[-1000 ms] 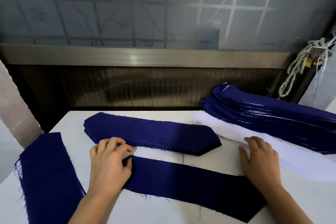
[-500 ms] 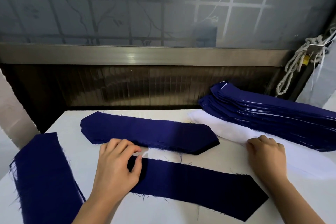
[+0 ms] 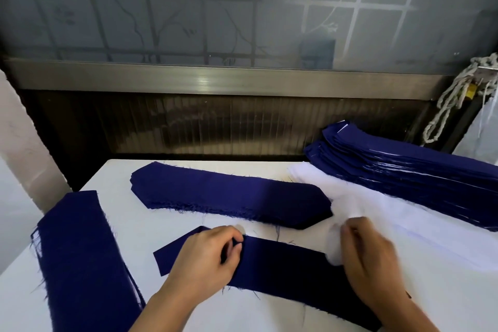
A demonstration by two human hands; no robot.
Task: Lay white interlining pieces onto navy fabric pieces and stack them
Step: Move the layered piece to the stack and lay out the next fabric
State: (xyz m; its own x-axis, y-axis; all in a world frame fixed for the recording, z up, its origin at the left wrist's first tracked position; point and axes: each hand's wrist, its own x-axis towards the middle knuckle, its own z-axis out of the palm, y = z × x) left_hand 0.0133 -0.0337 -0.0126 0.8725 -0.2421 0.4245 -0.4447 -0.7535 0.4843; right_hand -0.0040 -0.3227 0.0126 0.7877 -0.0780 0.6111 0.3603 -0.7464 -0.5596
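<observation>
- White bench (image 3: pixel 242 312) under a frosted window (image 3: pixel 242 8).
- Frayed navy piece (image 3: pixel 283 264) lies flat; left hand (image 3: pixel 204 259) grip pinches its edge.
- Right hand (image 3: pixel 369 259) grip grasps blurred white interlining (image 3: pixel 332 249).

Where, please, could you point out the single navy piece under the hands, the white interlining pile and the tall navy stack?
single navy piece (image 3: pixel 283 264), head view, bare middle stretch.
white interlining pile (image 3: pixel 409 226), head view, flat top surface.
tall navy stack (image 3: pixel 398 151), head view, top layer.
</observation>
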